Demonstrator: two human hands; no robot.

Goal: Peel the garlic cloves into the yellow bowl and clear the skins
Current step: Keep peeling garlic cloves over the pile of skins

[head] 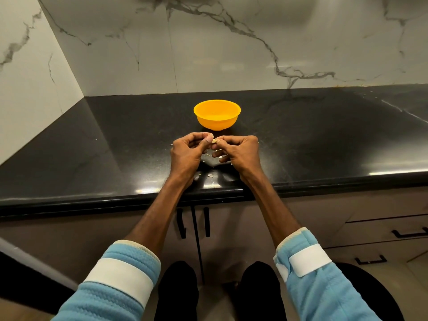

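1. Legs (178, 293) in dark cloth at bottom centre, seen from above, in front of the cabinet.
2. Left sleeve (120, 281) and right sleeve (308, 269): light blue, quilted, each with a white strap across it. Bare forearms run from them up to the counter.
3. Cabinet (92, 239) under the counter: grey-brown doors, two black vertical handles (181, 224) between the forearms. Drawers (382, 230) to the right, with black horizontal pulls.
4. Counter (92, 158): black, glossy, glare along the front edge. Both wrists are over that edge.
5. Skins (209, 176): small pale flakes on the counter, below and between the hands. Some are partly hidden by fingers.
6. Left hand (187, 154): back toward the camera, fingers curled, thumb tip up, pinching the clove from the left.
7. Right hand (240, 151): thumb and forefinger pinch the same clove from the right. The other fingers curl loosely beneath.
8. Clove (214, 141): small, pale, held between the fingertips of both hands, above the counter, just in front of the bowl, not in it. Too small to tell how much skin it bears.
9. Bowl (216, 123): yellow, round, upright on the counter, just beyond the hands and apart from them.
10. Wall (231, 54): white marble with grey veins, behind the counter and along its left side, meeting in a corner.
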